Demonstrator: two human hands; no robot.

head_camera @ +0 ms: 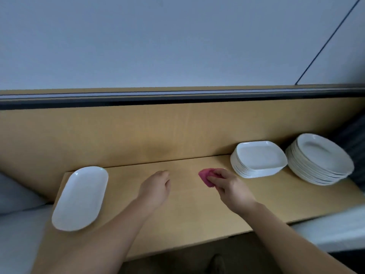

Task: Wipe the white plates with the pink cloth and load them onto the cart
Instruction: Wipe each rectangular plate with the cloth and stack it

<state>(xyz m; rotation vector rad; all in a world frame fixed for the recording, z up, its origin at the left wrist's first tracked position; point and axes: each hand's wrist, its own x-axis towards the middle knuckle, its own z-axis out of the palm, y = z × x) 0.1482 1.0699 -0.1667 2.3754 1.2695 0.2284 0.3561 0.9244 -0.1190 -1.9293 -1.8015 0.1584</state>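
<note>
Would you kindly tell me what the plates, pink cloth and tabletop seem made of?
The oval plate, the square stack and the round stack look like glazed ceramic, possibly melamine: white, glossy. The pink cloth, bunched in the right hand, seems soft fabric. The tabletop looks like matte wood-grain laminate.

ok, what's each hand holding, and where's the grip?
Right hand grips the pink cloth by its right side, fingers curled over it; left hand holds nothing.
</note>
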